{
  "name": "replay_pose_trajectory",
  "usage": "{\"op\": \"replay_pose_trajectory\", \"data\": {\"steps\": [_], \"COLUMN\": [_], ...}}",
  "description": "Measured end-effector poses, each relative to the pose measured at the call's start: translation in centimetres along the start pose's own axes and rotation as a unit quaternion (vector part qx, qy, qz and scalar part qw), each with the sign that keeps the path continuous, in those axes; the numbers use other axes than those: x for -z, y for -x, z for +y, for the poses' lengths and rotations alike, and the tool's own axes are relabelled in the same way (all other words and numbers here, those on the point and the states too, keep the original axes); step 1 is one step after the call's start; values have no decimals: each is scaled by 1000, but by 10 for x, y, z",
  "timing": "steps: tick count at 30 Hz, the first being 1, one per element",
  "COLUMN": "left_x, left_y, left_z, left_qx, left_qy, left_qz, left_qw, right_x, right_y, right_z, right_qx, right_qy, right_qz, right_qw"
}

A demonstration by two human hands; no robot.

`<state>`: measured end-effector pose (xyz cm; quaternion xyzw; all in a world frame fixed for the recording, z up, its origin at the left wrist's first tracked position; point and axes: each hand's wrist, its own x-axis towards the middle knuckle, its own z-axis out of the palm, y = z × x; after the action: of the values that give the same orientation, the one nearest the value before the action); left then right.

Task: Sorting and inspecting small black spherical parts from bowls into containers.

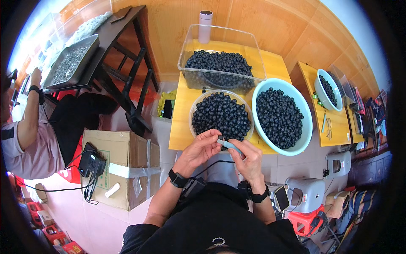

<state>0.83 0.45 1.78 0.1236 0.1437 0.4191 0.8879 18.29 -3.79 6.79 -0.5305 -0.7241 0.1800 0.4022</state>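
Above the near edge of the yellow table (176, 127), my two hands meet. The fingers of my left hand (198, 149) are pinched on a small black bead (220, 138). My right hand (248, 160) grips a slim tool with a light blue handle (232, 146), its tip against or very near the bead; what kind of tip it has is too small to tell. Just beyond my hands stands a round clear tub (192, 113) full of similar black beads (220, 114). To its right is a pale blue basin (306, 127) holding many more.
Behind the tub stand a clear rectangular bin (253, 46) of beads and a lilac flask (205, 27). A side table (313, 91) carries another basin (319, 95). A cardboard box (139, 156) is at left, near another person (38, 144) beside a dark table (108, 40). Grey stools (305, 192) stand lower right.
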Motion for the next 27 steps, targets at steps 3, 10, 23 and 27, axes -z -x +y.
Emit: {"op": "replay_pose_trajectory", "data": {"steps": [3,10,23,27], "left_x": [-1,-1,-20,-14], "left_y": [2,1,16,15], "left_z": [1,1,8,9], "left_qx": [0,3,18,-3], "left_qy": [-4,-7,-24,-31], "left_qz": [0,-4,-93,-23], "left_qw": [1000,1000,995,999], "right_x": [1,0,3,6], "right_y": [-1,0,0,0], "right_z": [-1,2,47,26], "right_qx": [-2,2,-34,-41], "right_qy": [-4,1,41,-69], "right_qz": [-8,6,66,75], "right_qw": [1000,1000,996,994]}}
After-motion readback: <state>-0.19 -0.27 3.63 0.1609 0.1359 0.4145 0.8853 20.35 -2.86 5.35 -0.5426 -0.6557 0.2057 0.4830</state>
